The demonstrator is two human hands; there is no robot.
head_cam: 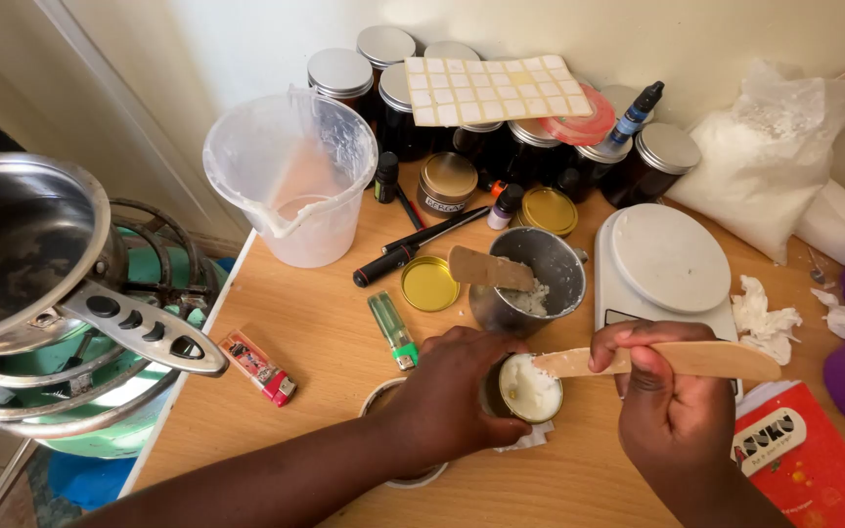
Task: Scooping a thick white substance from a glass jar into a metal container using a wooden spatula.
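My left hand (452, 391) is wrapped around a small round tin (528, 389) filled with white wax, holding it on the wooden table (325, 323). My right hand (662, 391) grips a flat wooden spatula (706, 360) whose tip rests on the wax in the tin. Just behind the tin stands a small metal cup (530, 276) with white wax inside and a second wooden spatula (486, 268) leaning in it.
A white kitchen scale (667, 259) sits right of the cup. A clear plastic jug (290, 176), dark jars with metal lids (344, 78), gold lids (429, 284), a green lighter (392, 330), a black pen (413, 249) and a white powder bag (770, 166) stand behind. A steel pot (31, 244) rests on a burner, left.
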